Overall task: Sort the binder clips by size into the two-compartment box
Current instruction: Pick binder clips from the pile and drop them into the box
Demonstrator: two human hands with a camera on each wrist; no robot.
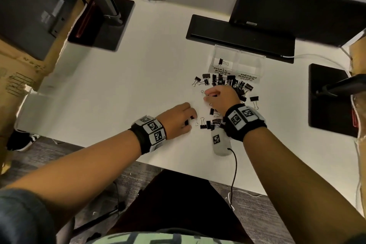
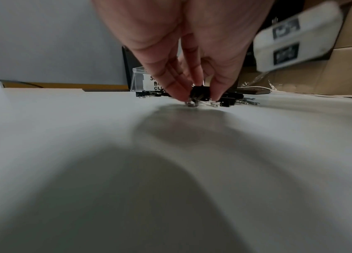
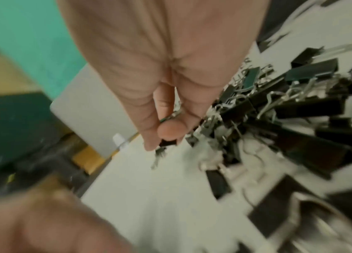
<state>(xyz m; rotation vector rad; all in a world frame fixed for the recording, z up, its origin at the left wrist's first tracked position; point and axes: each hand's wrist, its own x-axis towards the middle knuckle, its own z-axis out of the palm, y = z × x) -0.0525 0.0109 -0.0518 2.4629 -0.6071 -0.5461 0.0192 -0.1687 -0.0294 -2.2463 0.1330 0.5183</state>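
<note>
Left hand (image 1: 179, 118): low over the table (image 1: 111, 93), fingers curled down and pinching a small clip (image 2: 201, 93) at the near left edge of the scatter; clip's wire handles touching the tabletop in the left wrist view.
Right hand (image 1: 222, 98): above the middle of the pile, thumb and fingertips closed on a small black clip (image 3: 166, 143), its wire handle hanging below the fingers; view blurred.
Pile (image 1: 227, 87): black clips of mixed sizes, loose on the table just in front of the box, spreading toward the near edge between the two hands.
Near clips (image 1: 208, 124): a few lying just beside the left hand's fingertips.
Box (image 1: 236, 61): clear, two compartments, just behind the pile and in front of a black monitor base (image 1: 237, 35).
Left compartment: labelled SMALL BINDER CLIPS, holding one clip (image 1: 221, 62).
Right compartment: labelled MEDIUM BINDER CLIPS; contents not discernible.
Wristbands: marker tiles on both wrists.
Marker block (image 1: 218, 141): white, with a black cable, on the table under the right wrist.
</note>
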